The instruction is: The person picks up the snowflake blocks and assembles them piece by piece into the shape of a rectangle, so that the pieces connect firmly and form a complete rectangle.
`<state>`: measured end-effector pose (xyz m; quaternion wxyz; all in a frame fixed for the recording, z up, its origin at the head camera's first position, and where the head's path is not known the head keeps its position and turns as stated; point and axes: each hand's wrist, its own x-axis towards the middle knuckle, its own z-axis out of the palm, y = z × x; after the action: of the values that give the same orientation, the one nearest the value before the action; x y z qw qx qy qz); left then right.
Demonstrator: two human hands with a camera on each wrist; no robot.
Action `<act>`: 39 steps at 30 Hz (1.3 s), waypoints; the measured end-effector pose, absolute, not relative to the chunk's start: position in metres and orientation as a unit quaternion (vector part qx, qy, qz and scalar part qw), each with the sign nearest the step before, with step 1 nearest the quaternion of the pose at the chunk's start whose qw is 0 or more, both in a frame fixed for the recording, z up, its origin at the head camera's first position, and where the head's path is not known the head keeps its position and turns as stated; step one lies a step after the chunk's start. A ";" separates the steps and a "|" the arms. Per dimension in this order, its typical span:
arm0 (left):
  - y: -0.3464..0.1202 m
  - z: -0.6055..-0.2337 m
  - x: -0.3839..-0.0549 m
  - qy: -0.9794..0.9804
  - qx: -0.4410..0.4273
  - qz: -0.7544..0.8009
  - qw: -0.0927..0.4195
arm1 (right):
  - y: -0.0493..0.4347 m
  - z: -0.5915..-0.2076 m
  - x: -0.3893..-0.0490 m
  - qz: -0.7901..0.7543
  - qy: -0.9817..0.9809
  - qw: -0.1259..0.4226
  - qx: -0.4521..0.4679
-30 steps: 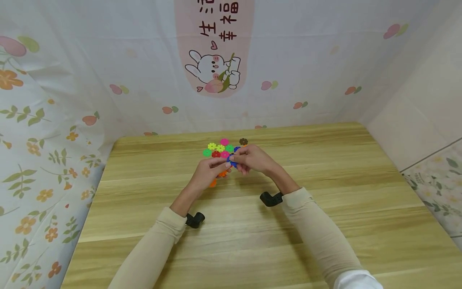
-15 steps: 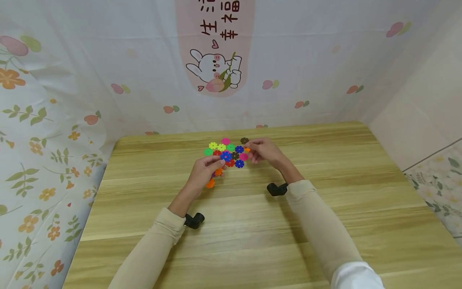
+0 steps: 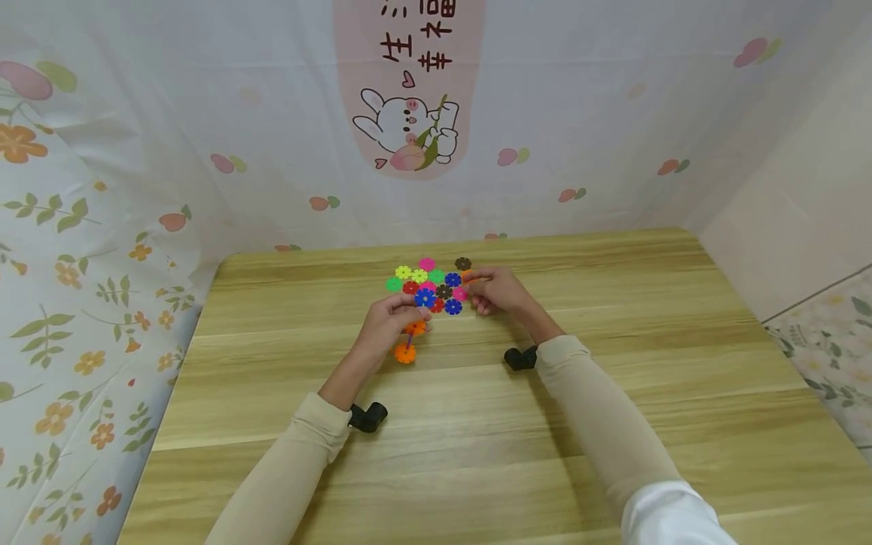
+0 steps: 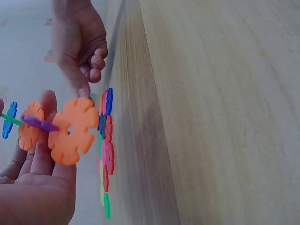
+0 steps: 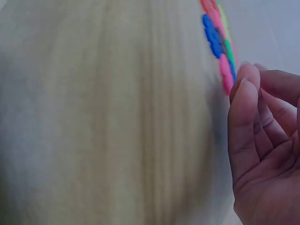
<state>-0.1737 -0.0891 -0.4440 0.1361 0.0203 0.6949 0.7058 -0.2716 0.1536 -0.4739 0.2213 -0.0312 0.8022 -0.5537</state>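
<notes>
Just nearside of the disc pile [image 3: 444, 291], the left hand [image 3: 384, 324] pinches a linked disc chain [image 3: 415, 328]. At the pile's right, the right hand [image 3: 499, 290] has fingertips together, any grip unclear; the table's [image 3: 436, 454] far edge runs close behind the pile, broad room nearside.

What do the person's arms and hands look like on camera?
The left hand and right hand are ungloved. The left sleeve and right sleeve are beige, with thick cuffs. White fabric shows farther up the right arm. A black, bent left wrist device and matching right wrist device protrude near the cuffs.
</notes>
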 end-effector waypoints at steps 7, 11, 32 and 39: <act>-0.086 -0.445 -0.174 0.692 0.024 0.707 0.144 | 0.146 -0.476 -0.269 -0.503 0.837 0.211 -0.044; -0.086 -0.445 -0.174 0.691 0.021 0.708 0.143 | 0.143 -0.476 -0.268 -0.483 0.852 0.195 -0.055; -0.090 -0.443 -0.174 0.716 0.020 0.688 0.114 | 0.152 -0.463 -0.261 -0.505 0.836 0.209 -0.054; -0.090 -0.437 -0.177 0.789 0.041 0.610 0.067 | 0.153 -0.448 -0.254 -0.537 0.810 0.229 -0.053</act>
<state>-0.1769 -0.0904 -0.4372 0.0671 0.0408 0.7889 0.6095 -0.2540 0.1526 -0.4476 0.2287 -0.0528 0.8100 -0.5374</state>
